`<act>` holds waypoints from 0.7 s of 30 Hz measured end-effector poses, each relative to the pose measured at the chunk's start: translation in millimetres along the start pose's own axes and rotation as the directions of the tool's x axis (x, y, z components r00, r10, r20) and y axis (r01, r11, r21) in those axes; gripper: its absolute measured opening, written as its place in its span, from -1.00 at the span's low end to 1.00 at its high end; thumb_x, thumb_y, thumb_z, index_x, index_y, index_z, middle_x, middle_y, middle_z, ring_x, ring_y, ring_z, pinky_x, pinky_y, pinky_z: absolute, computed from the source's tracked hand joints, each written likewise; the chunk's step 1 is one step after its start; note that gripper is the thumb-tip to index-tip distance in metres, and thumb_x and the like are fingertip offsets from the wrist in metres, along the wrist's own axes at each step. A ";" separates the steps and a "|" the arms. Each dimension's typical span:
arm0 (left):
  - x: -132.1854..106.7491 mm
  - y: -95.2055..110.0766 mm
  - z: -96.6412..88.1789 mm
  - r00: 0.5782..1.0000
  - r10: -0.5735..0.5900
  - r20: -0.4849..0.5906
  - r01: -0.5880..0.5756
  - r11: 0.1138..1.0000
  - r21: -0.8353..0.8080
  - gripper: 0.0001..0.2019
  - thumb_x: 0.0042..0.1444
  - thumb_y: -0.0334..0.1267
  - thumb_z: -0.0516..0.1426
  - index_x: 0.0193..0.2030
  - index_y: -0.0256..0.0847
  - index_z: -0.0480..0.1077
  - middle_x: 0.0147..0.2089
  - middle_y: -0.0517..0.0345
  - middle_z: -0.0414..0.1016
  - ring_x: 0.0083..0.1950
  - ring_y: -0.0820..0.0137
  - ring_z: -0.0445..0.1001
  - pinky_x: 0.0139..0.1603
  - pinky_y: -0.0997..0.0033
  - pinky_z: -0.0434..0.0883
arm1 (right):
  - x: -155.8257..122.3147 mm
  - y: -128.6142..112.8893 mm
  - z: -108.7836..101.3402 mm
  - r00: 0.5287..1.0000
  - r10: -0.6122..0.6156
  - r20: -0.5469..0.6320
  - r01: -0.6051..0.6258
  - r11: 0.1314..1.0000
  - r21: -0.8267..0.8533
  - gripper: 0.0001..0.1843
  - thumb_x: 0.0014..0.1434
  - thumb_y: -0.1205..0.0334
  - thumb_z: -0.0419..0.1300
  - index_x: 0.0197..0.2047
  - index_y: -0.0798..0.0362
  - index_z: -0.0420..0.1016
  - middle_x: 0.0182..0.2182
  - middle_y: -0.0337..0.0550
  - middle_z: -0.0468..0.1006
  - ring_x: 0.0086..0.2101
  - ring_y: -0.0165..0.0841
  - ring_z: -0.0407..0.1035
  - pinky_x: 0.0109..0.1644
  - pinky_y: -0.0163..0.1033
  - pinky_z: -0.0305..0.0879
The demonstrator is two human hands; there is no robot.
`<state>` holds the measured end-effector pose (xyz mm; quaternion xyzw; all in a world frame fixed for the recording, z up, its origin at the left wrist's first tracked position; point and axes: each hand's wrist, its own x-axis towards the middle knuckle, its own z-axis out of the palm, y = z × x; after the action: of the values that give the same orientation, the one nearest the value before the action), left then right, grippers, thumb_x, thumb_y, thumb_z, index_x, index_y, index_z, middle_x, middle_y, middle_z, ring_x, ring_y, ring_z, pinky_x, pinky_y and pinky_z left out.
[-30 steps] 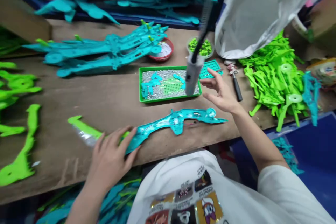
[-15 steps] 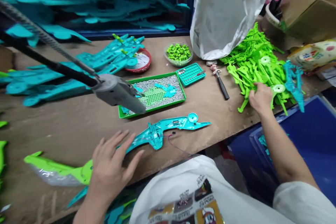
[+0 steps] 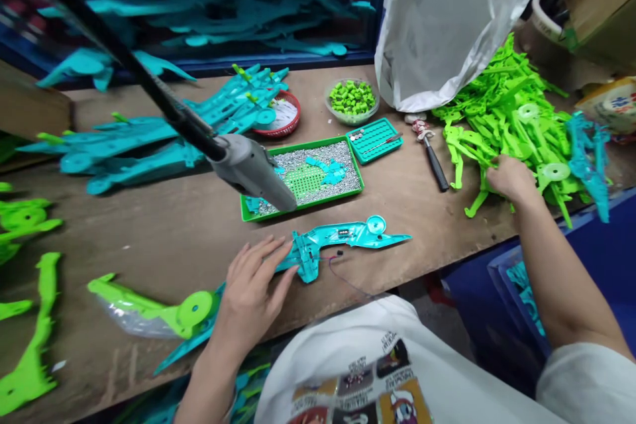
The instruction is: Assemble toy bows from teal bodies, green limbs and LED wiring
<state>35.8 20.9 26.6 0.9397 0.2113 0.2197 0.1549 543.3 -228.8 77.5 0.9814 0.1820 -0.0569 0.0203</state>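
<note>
A long curved turquoise plastic shell (image 3: 342, 235) lies near the table's front edge, with a small spring-like metal piece and a thin wire at its middle. My left hand (image 3: 256, 288) rests over its left portion, fingers stretched out and covering part of it. To the left, a green shell with a round disc (image 3: 193, 311) and a clear plastic side lies beside that hand. My right hand (image 3: 514, 179) reaches into a pile of bright green plastic parts (image 3: 517, 106), its fingers closed at the near edge on one green part; the fingertips are partly hidden.
A grey-headed tool on an arm (image 3: 256, 172) hangs over a green tray (image 3: 352, 192) of small metal pieces. Behind stand a teal tray (image 3: 362, 158), a bowl of green pieces (image 3: 352, 103) and a red basket (image 3: 297, 120). A black-handled hammer (image 3: 436, 165) lies right; turquoise shells (image 3: 144, 136) are stacked left.
My left hand has moved right along the turquoise shell, uncovering the green shell's disc. My right hand's fingers have curled in at the green pile. The view has turned slightly left.
</note>
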 end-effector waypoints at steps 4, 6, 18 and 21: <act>-0.1 -0.8 0.4 1.000 -0.007 0.010 0.007 1.000 -0.028 -0.52 0.26 -0.31 0.22 0.31 0.00 0.34 0.24 -0.02 0.49 0.28 0.09 0.47 0.39 -0.19 0.33 | -15.0 10.0 -10.1 0.996 0.087 -0.001 -0.087 0.996 -0.012 -0.48 0.21 0.22 0.08 0.16 0.33 0.47 0.13 0.63 0.38 0.05 0.13 0.40 0.05 0.09 0.22; 3.7 2.8 0.2 1.000 0.001 0.011 0.000 0.999 -0.047 -0.54 0.27 -0.32 0.22 0.29 -0.02 0.35 0.22 -0.02 0.50 0.27 0.11 0.48 0.39 -0.17 0.34 | -21.8 13.7 -13.8 0.997 0.068 -0.021 -0.064 0.986 0.155 -0.50 0.20 0.24 0.11 0.15 0.30 0.47 0.16 0.56 0.39 0.11 0.09 0.37 0.16 0.12 0.19; 30.8 54.9 26.4 0.990 0.125 0.065 -0.114 0.982 -0.148 -0.57 0.31 -0.33 0.18 0.30 -0.07 0.31 0.24 -0.04 0.50 0.35 0.13 0.40 0.41 -0.16 0.29 | -141.0 -101.9 45.2 0.824 -0.365 0.433 -0.454 0.032 0.890 -0.50 -0.17 0.16 0.59 -0.20 0.01 0.49 -0.31 -0.22 0.66 -0.33 -0.39 0.56 -0.24 -0.31 0.50; 44.8 70.8 36.7 0.983 0.153 0.105 -0.143 0.985 -0.098 -0.59 0.32 -0.27 0.18 0.28 -0.17 0.33 0.26 -0.12 0.48 0.35 0.06 0.38 0.40 -0.16 0.30 | -143.7 -121.9 49.0 0.809 -0.362 0.463 -0.494 0.009 0.870 -0.46 -0.22 0.17 0.62 -0.24 0.02 0.43 -0.39 -0.26 0.66 -0.39 -0.39 0.56 -0.28 -0.29 0.54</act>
<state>113.1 -26.6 37.9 0.9557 0.1218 0.1869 0.1919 361.1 -169.0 43.6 0.6360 0.0203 -0.4623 -0.6175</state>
